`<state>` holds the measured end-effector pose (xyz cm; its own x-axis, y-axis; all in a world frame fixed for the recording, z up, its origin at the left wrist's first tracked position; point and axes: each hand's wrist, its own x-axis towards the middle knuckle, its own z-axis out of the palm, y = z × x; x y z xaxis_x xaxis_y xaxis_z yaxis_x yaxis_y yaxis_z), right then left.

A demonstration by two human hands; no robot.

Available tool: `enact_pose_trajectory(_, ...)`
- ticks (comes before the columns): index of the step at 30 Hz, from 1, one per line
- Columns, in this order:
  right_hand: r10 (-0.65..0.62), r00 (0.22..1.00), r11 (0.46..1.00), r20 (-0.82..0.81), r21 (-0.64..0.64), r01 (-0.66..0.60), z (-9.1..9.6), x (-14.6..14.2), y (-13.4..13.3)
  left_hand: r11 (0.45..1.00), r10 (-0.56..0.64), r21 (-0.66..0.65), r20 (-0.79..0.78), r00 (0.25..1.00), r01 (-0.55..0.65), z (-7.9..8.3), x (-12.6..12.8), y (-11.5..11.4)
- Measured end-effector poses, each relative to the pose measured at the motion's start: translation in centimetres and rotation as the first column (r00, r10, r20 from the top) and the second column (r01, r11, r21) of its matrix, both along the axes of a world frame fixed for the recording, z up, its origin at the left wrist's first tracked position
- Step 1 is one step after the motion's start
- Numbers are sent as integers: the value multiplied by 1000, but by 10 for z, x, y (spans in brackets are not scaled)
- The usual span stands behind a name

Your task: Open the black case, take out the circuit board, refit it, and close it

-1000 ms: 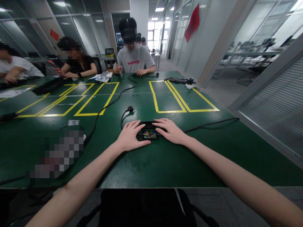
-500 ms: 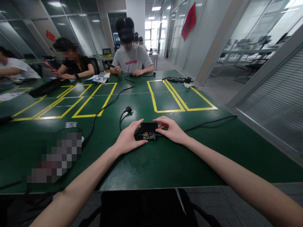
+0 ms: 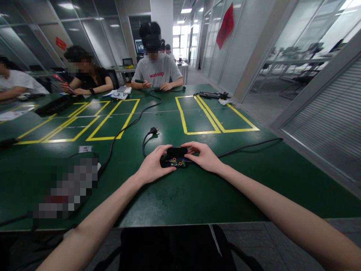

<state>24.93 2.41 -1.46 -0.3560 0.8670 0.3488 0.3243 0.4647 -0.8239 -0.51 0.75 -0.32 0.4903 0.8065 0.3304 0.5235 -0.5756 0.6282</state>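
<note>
With the left hand holding the case, fingers wide, and the right hand the cover, fingers narrow, avoid pressing the circuit board at the cover's 6 o'clock.

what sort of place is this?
Probably an office room used as an electronics workshop: a long green worktable marked with yellow tape, an exposed circuit board on it, and glass partitions behind.
</note>
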Motion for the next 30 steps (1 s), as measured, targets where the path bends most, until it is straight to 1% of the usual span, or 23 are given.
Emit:
enact_pose_trajectory(7, 16, 999, 999, 31, 36, -17, 2, 1, -1, 1000, 18, 6, -19, 1000, -18, -3, 0, 2)
enact_pose_trajectory(12, 48, 997, 997, 56, 64, -51, 5, 2, -3, 1000, 30, 12, -32, 999, -29, -1, 0, 0)
enact_pose_trajectory(20, 106, 993, 990, 51, 93, -110, 13, 3, -7, 1000, 18, -11, -1, 1000, -18, -2, -1, 1)
enact_pose_trajectory(24, 142, 986, 978, 82, 144, -153, 16, 4, -9, 1000, -6, 22, 0, 1000, 6, 0, 0, 1)
enact_pose_trajectory(27, 183, 973, 959, 138, 193, -208, 18, 5, -11, 998, -41, 42, -5, 999, 41, 3, 1, 0)
enact_pose_trajectory(30, 203, 963, 940, 179, 240, -243, 18, 4, -13, 998, -51, 40, -13, 999, 52, 3, 1, 0)
